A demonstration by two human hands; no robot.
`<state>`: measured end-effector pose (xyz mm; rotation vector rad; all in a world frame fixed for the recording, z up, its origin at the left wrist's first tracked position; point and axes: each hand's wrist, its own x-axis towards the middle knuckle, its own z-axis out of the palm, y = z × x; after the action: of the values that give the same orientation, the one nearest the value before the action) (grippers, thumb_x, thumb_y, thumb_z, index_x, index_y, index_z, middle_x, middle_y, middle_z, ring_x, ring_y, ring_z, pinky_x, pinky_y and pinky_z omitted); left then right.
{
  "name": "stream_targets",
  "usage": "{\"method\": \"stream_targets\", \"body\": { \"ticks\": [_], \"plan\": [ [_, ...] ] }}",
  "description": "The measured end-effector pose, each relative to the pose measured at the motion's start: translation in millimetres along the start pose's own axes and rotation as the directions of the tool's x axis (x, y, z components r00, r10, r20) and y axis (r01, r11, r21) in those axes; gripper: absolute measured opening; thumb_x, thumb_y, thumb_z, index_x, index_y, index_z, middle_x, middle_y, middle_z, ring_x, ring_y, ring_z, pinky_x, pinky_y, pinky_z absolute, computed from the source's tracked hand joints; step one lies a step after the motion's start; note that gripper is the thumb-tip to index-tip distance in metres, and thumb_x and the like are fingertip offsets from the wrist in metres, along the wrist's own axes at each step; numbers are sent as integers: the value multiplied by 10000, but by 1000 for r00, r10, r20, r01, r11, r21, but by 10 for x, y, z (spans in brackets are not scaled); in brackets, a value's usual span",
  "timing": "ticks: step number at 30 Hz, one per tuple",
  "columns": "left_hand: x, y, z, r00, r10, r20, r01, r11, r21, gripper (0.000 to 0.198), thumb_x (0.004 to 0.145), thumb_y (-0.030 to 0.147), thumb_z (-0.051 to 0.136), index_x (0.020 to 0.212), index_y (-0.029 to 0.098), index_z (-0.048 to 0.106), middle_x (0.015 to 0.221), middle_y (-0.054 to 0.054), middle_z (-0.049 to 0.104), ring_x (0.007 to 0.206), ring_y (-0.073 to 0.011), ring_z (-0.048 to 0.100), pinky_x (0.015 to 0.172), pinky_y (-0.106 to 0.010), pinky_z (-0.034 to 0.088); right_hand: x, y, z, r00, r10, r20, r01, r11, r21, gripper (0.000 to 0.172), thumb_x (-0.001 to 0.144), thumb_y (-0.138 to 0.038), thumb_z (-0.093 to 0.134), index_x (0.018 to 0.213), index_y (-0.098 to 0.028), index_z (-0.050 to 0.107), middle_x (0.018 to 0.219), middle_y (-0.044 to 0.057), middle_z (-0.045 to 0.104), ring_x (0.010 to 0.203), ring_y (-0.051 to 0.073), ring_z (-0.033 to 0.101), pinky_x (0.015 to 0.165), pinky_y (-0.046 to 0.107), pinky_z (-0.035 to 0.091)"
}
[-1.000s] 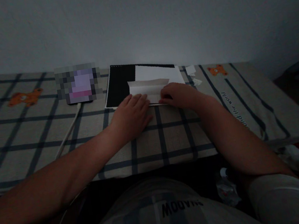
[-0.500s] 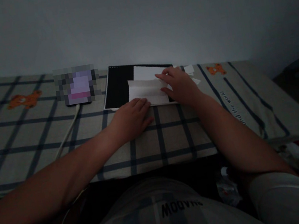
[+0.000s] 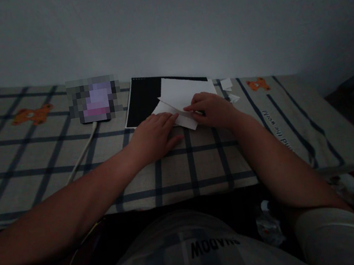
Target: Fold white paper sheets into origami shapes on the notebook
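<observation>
A folded piece of white paper (image 3: pixel 184 121) lies slanted across the front of a flat black board with a pale edge (image 3: pixel 144 94). My left hand (image 3: pixel 154 137) rests on the paper's left part, its fingers stretched out flat and the thumb apart. At the paper's right side, the thumb and forefinger of my right hand (image 3: pixel 212 109) are pinched together on its edge. Behind the folded piece, a larger white sheet (image 3: pixel 185 90) lies flat on the board. My fingers hide parts of the folded paper.
A phone (image 3: pixel 98 101) on a white cable (image 3: pixel 82 158) lies to the left, its screen blurred. Small paper scraps (image 3: pixel 226 84) sit right of the board. A checked cloth (image 3: pixel 176 173) covers the table, against a wall (image 3: pixel 159 23). Below the right edge is a plastic bottle (image 3: pixel 269 223).
The folded paper has turned to a slant, its right end nearer to me. My right hand has come down and closed on its edge. My left hand stays almost in place.
</observation>
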<state>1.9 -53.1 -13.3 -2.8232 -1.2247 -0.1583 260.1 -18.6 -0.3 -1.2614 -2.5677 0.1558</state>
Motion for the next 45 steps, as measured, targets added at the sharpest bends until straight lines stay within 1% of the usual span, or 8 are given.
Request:
{"method": "stream_targets", "body": {
  "ticks": [4, 8, 15, 21, 27, 30, 35, 45],
  "plan": [
    [16, -13, 0, 998, -63, -5, 63, 998, 1, 698, 1126, 502, 513, 1684, 86, 464, 1584, -210, 625, 1453, -355, 608, 1225, -471, 480, 8, -43, 23, 996, -41, 79, 39, 999, 22, 404, 1029, -317, 562, 1272, -175, 850, 1160, 147, 761, 1111, 304, 641, 988, 425, 481],
    [30, -48, 32, 999, -41, -21, 41, 999, -16, 634, 1104, 494, 556, 1598, 97, 580, 1568, -222, 621, 1423, -373, 627, 1197, -484, 511, 22, -61, 47, 991, -63, 119, 59, 998, 32, 413, 1055, -322, 517, 1229, -163, 856, 1139, 147, 751, 1118, 294, 644, 1000, 409, 472],
    [36, -95, 112, 998, 17, -67, -20, 999, -45, 651, 1095, 500, 581, 1564, 48, 589, 1702, -261, 508, 1566, -426, 508, 1270, -574, 443, 19, -80, 54, 991, -72, 109, 64, 995, 79, 417, 1079, -341, 490, 1121, -154, 861, 1092, 132, 747, 1095, 271, 644, 995, 392, 467],
    [36, -124, 100, 996, 67, -51, -71, 994, -79, 687, 1088, 473, 591, 1603, 22, 531, 1616, -266, 602, 1540, -377, 552, 1290, -527, 429, 16, -84, 51, 992, -105, 64, 96, 987, 129, 386, 1051, -348, 529, 1055, -173, 873, 1059, 124, 757, 1056, 272, 653, 989, 412, 490],
    [35, -174, 108, 988, 157, 10, -156, 984, -84, 771, 1079, 520, 599, 1679, 55, 461, 1739, -258, 470, 1643, -367, 439, 1380, -574, 269, 29, 39, 152, 994, -90, -56, 95, 990, 101, 399, 1048, -301, 531, 1282, -230, 848, 1393, 127, 772, 1323, 320, 637, 1170, 523, 463],
    [35, -198, 105, 984, 170, 51, -165, 982, -89, 823, 1077, 572, 598, 1698, 57, 435, 1778, -256, 402, 1687, -354, 367, 1398, -567, 224, 44, 70, 189, 996, -87, -10, 87, 994, 58, 446, 1090, -319, 487, 1402, -241, 796, 1527, 109, 729, 1431, 311, 612, 1253, 536, 418],
    [38, -233, 68, 977, 194, 88, -186, 978, -91, 885, 1074, 639, 585, 1732, 82, 385, 1809, -240, 338, 1715, -343, 303, 1412, -561, 167, 52, 60, 206, 997, -44, 71, 45, 999, -11, 516, 1113, -322, 462, 1552, -163, 684, 1667, 141, 609, 1571, 324, 531, 1325, 545, 359],
    [50, -230, 8, 977, 171, 129, -155, 979, -129, 860, 1092, 623, 565, 1755, 122, 346, 1823, -224, 307, 1722, -329, 289, 1402, -575, 182, 126, -44, 313, 986, 82, 142, -70, 994, -84, 581, 1149, -315, 352, 1705, -218, 490, 1783, 125, 448, 1672, 341, 387, 1280, 627, 370]
  ]
}}
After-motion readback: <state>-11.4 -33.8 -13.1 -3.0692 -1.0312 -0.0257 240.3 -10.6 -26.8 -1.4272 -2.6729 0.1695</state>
